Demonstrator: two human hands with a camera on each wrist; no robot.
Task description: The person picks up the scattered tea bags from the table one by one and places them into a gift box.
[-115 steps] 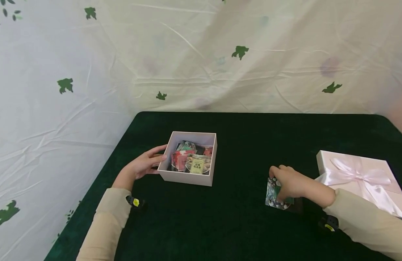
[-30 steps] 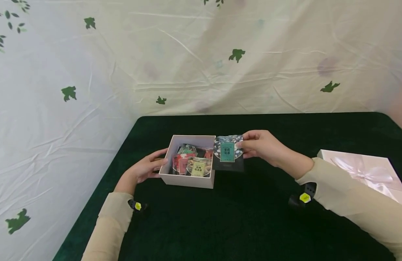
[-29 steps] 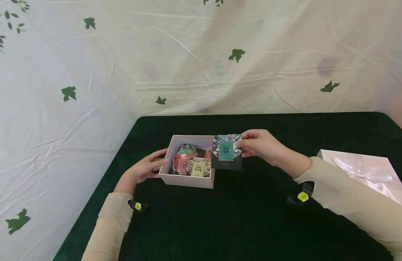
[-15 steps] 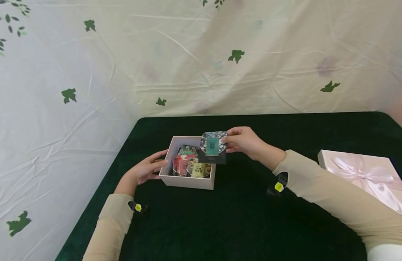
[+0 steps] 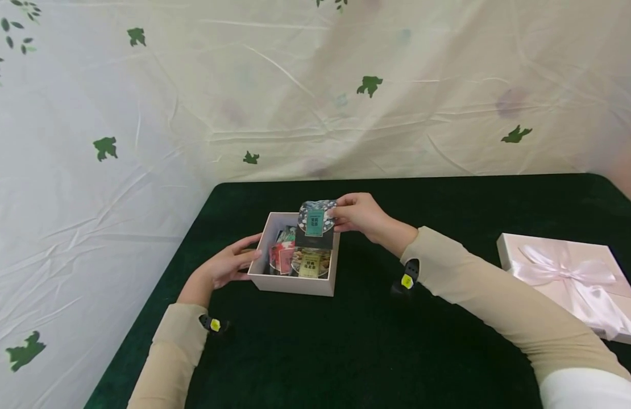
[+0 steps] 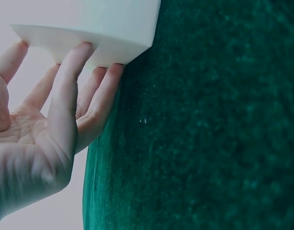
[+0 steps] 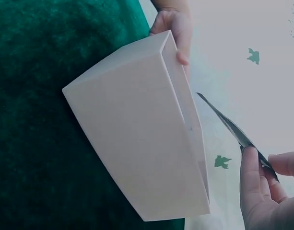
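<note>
A dark tea sachet (image 5: 314,238) with a teal label hangs over the far right part of the pale pink box (image 5: 295,286). My right hand (image 5: 364,215) pinches its right edge between thumb and fingers; the right wrist view shows this sachet (image 7: 233,128) edge-on, above the box's open top. My left hand (image 5: 228,261) rests against the box's left side. In the left wrist view its fairly straight fingers (image 6: 65,100) touch the box wall (image 6: 113,28) with their tips. Inside the box lie several sachets, among them a red one (image 5: 283,258) and a yellow-labelled one (image 5: 310,265).
The pink lid (image 5: 566,278) with a satin ribbon bow lies at the right of the dark green tablecloth (image 5: 346,346). A pale curtain (image 5: 295,85) with green leaf prints hangs behind the table and along its left.
My right hand picked the sachet up from the cloth at right and brought it left, from beside the box to above it. My left hand stays at the box's side.
</note>
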